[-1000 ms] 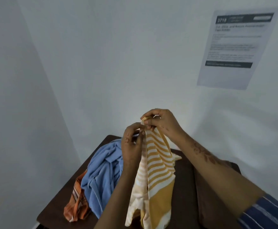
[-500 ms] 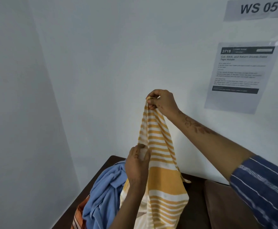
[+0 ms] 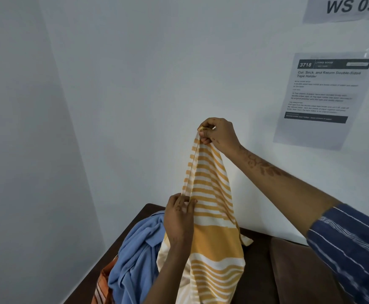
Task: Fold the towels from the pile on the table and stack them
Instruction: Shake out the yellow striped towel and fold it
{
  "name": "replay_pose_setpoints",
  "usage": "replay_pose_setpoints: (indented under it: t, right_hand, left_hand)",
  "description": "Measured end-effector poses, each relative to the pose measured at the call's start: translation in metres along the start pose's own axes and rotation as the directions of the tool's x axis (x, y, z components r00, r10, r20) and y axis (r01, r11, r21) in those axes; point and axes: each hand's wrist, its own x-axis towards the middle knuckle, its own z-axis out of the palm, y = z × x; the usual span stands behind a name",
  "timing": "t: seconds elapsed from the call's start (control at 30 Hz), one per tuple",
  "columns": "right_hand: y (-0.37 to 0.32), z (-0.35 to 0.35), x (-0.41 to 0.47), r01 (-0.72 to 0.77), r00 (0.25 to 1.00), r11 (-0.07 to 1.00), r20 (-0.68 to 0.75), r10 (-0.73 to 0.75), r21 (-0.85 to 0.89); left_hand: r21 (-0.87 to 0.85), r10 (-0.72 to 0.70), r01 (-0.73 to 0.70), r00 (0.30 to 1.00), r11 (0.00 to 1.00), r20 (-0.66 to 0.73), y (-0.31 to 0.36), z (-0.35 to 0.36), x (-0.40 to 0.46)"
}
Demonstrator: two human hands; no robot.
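I see thin woven cloth in the yellow-and-white striped towel, matt and softly creased. The blue towel looks like smooth matt fabric; the orange striped towel likewise cloth. The table reads as dark, dull wood. On the far wall, the instruction sheet is paper under a slightly glossy sleeve.

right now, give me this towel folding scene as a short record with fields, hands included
held towel: yellow and white striped towel, lifted off the pile, hanging unfolded
right hand: right hand pinches the towel's top corner, raised high
left hand: left hand grips the towel's left edge lower down
pile: blue towel bunched on the dark brown table, orange striped towel under it at the left
folded stack: none in view
wall: sheet reading WS 05, printed instruction sheet
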Motion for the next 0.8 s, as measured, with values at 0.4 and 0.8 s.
replay_pose_setpoints:
  t: [0.4, 0.8]
  right_hand:
    - [0.039, -0.012, 0.0, -0.081, 0.992, 0.979, -0.112, 0.06, -0.189]
    - [0.02, 0.014, -0.079, 0.126, 0.484, 0.835, 0.768, 0.42, -0.535]
  left_hand:
    - [-0.362, -0.304, 0.316, 0.948, 0.877, 0.091, 0.005, -0.017, 0.012]
    - [-0.412, -0.067, 0.2, 0.947, 0.889, 0.315, 0.018, -0.03, 0.012]
